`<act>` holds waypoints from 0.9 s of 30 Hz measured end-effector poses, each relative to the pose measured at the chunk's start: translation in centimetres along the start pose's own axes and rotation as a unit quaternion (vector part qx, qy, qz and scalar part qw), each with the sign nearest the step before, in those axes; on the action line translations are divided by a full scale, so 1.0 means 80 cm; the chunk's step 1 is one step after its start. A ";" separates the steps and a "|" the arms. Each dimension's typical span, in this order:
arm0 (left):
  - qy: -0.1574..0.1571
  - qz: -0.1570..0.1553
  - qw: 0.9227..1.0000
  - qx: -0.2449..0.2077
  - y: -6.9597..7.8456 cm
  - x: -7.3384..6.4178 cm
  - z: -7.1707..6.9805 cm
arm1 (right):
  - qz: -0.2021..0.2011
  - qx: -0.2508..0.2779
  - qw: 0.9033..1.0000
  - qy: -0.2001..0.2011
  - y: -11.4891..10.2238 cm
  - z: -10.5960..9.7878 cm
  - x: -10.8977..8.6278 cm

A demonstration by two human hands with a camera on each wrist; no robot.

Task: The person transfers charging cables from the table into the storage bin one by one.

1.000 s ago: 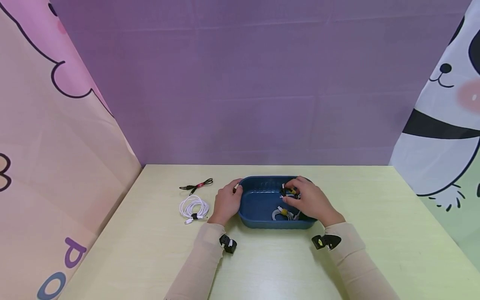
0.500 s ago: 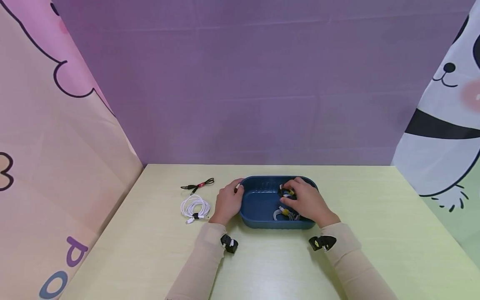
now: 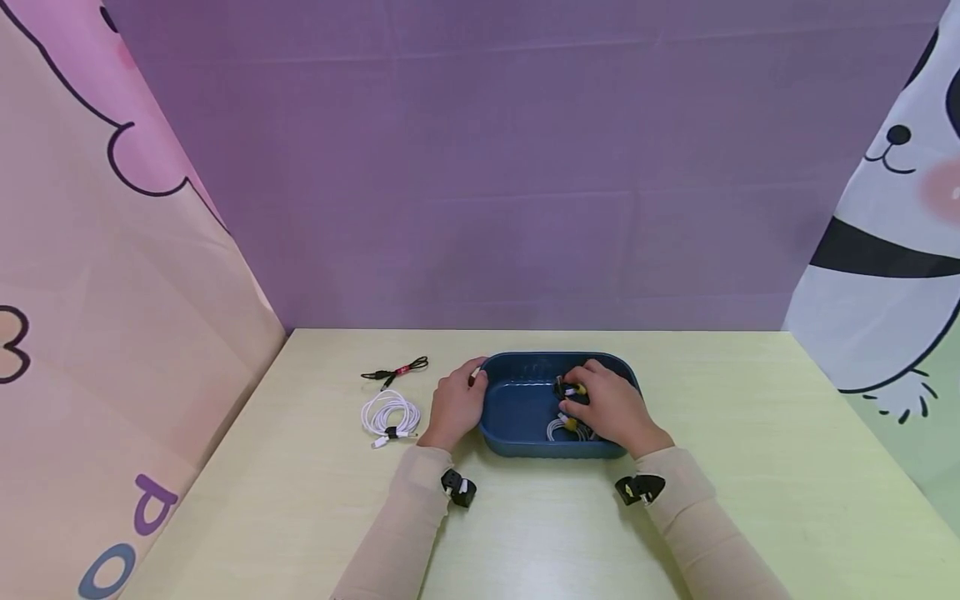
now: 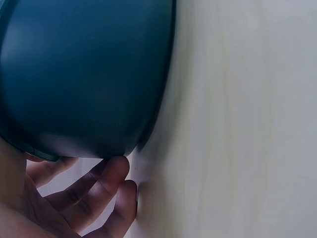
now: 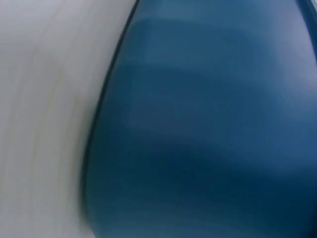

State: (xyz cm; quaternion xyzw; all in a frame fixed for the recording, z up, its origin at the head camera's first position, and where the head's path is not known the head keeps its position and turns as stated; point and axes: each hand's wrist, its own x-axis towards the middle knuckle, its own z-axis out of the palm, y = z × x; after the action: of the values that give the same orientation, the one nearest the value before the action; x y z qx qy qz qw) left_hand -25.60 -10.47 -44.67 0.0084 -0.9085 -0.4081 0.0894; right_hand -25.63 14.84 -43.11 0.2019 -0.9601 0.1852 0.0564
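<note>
My left hand (image 3: 456, 406) grips the left end of a blue plastic bin (image 3: 516, 410), thumb at its rim; in the left wrist view the fingers (image 4: 101, 193) touch its outer wall. Inside the bin's right half, my right hand (image 3: 613, 408) pinches a coiled black cable (image 3: 559, 387) with a yellow tie, partly hidden by the fingers. Just in front of it lies a coiled grey-white cable (image 3: 556, 428) with a yellow tie. The right wrist view is filled by the bin's outer side (image 5: 208, 109) and hides the right hand.
Left of the bin, a white cable coil (image 3: 390, 414) with a black tie lies on the pale wooden table (image 3: 525, 533). Behind that coil is a thin black cable (image 3: 396, 370) with a red tie. A purple cloth backdrop (image 3: 495, 183) stands behind the table.
My right hand has shifted slightly left and towards me inside the bin, bringing the black cable nearer the grey-white coil. The left hand keeps its hold on the bin.
</note>
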 end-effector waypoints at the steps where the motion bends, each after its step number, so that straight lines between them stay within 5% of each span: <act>1: -0.001 0.000 1.000 0.000 0.000 0.000 0.000 | 0.000 -0.003 1.000 0.000 0.001 0.000 0.000; 27: -0.002 -0.003 1.000 0.002 -0.002 0.001 0.002 | 0.001 -0.019 1.000 -0.023 0.001 0.002 -0.002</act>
State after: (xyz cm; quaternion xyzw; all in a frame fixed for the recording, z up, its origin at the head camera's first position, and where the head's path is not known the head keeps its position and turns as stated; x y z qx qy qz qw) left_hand -25.69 -10.50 -44.89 0.0104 -0.9093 -0.4070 0.0861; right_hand -25.55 14.92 -43.31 0.2038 -0.9648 0.1618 0.0378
